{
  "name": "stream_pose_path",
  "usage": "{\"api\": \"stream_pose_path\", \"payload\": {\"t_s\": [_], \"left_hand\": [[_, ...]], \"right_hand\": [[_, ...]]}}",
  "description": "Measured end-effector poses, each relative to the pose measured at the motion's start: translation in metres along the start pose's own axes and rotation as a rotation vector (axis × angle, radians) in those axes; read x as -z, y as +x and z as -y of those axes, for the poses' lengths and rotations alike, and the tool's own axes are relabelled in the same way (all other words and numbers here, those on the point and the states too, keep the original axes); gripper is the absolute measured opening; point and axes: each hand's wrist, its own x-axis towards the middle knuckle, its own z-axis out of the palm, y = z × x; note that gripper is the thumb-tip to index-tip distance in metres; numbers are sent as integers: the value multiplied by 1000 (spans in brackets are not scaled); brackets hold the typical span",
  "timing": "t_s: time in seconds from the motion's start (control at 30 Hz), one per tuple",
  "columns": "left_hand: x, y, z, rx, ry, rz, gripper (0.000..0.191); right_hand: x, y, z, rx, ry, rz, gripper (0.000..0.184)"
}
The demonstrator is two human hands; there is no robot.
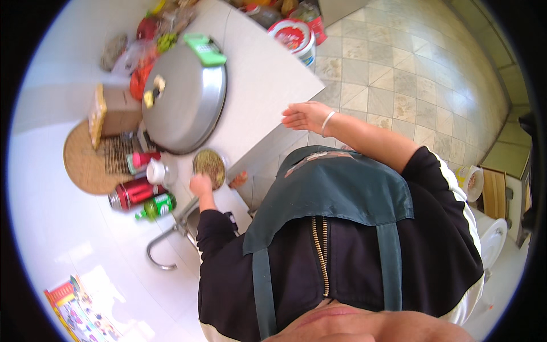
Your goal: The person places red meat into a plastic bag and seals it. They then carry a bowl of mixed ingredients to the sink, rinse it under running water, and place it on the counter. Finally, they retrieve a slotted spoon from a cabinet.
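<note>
My left hand (201, 185) is curled at the near rim of a round bowl (227, 161). The bowl contains a greenish-brown loose foodstuff (208, 164), too blurred to name exactly. Whether those fingers grip the rim or hold something small is hidden. My right hand (305, 116), with a pale bracelet at its wrist, is held in front of the dark green apron (337, 188), near the counter's edge. Its fingers are stretched out and nothing is in it. A large domed metal lid (188, 98) stands beyond the bowl, with a green grater (205, 49) lying on it.
Left of the bowl are a white-capped jar (156, 172), a red flask (134, 192) and a green bottle (158, 206). A curved faucet (158, 252) rises beside the sink (194, 218). A round board (81, 166) sits against the wall. A lidded bucket (295, 36) stands beyond the white counter (256, 81).
</note>
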Motion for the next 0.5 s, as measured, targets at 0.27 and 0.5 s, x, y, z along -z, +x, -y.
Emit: {"api": "stream_pose_path", "payload": {"t_s": [0.27,0.5], "left_hand": [[26,12,-7,156,-229,32,30],[46,36,-229,-253,-653,143,33]], "right_hand": [[213,-140,-3,338,191,-667,24],[312,-183,-25,466,668,-750,18]]}}
